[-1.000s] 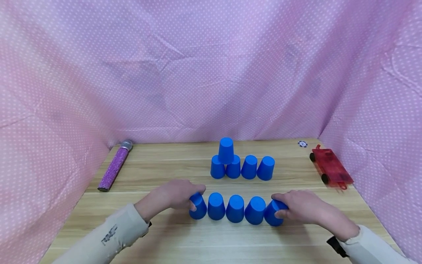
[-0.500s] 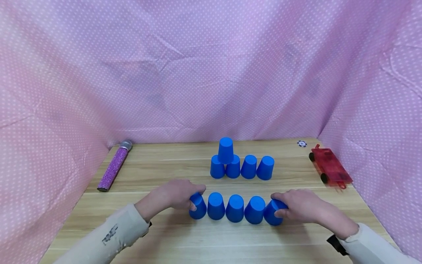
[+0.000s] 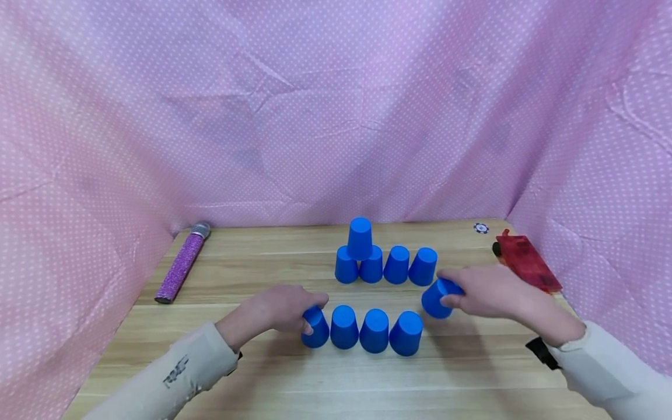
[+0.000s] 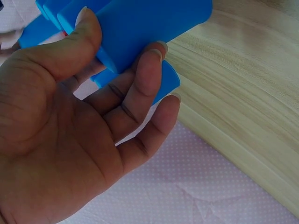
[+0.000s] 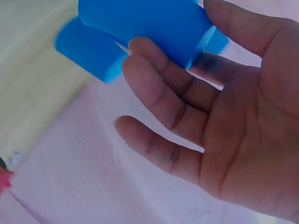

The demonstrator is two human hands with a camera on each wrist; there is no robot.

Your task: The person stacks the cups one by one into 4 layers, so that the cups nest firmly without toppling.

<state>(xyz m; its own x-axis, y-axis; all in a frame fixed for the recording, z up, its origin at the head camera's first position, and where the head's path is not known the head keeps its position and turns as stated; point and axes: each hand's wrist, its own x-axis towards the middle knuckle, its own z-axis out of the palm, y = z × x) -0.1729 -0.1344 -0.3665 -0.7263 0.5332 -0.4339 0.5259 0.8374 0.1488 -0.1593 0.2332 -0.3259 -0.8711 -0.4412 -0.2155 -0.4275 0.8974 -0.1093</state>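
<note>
In the head view my left hand [image 3: 286, 308] grips the leftmost blue cup [image 3: 317, 328] of the front row, thumb and fingers about its sides. That upside-down cup also fills the top of the left wrist view, where the left palm [image 4: 70, 126] shows. My right hand [image 3: 488, 291] pinches another blue cup [image 3: 437, 300], tilted, between the two rows at the right. The right wrist view shows this held cup [image 5: 145, 28] between thumb and fingers. Between the hands stand three upside-down cups, the middle one [image 3: 374, 331] among them.
Farther back is a row of several upside-down blue cups [image 3: 396, 265], with one cup [image 3: 360, 239] stacked on its two left ones. A purple glittery microphone [image 3: 184, 265] lies at the left. A red toy car [image 3: 527, 262] and a poker chip [image 3: 481, 228] are at the right.
My right hand has moved the right-end cup out of the front row, away from me toward the back row. The left hand has stayed in place on its cup.
</note>
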